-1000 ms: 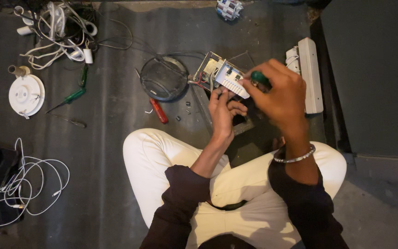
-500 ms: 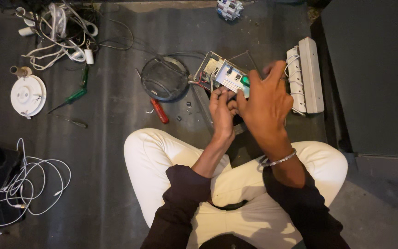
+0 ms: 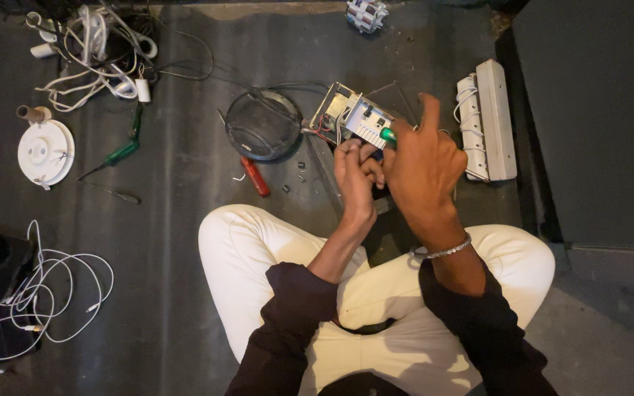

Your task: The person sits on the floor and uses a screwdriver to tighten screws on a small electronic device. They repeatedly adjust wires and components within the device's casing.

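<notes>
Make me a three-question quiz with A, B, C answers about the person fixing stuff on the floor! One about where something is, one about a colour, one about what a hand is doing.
1. Where does the round white fitting lie?
A. far to the person's left
B. on the lap
C. beside the white power strip

2. What colour is the tool handle in the right hand?
A. yellow
B. green
C. black

3. What is the left hand doing?
A. resting flat on the floor
B. pulling a white cable
C. curled close under the small circuit board

Answers:
1 A, it sits near the picture's left edge, far from the white power strip.
2 B, a green tip shows above the fingers.
3 C, its fingers are bent just below the board.
</notes>
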